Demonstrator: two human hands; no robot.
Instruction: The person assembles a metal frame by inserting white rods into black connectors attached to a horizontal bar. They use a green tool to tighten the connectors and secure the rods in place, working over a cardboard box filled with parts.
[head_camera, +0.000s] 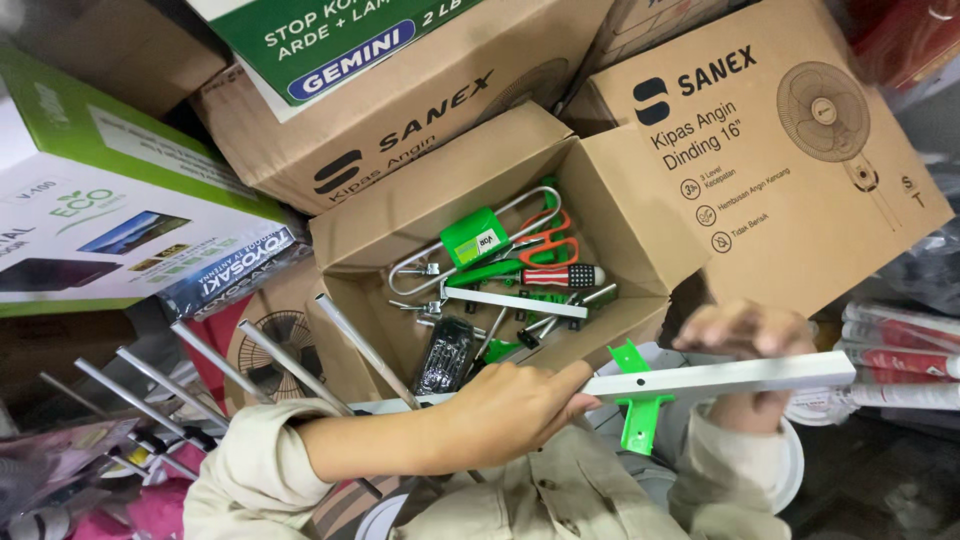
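Below the open cardboard box (600, 190) of tools, our left hand (510, 410) and right hand (745, 345), fingers seemingly clamped, should keep the white antenna bar (720, 377) level.

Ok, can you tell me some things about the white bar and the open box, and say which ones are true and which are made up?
1. Both hands hold the white bar. True: the left hand and the right hand grip it.
2. A red clip hangs from the bar. False: the clip is green.
3. The open cardboard box holds scissors with orange handles. True.
4. The open box holds only paper. False: it holds metal parts and tools, such as a screwdriver.
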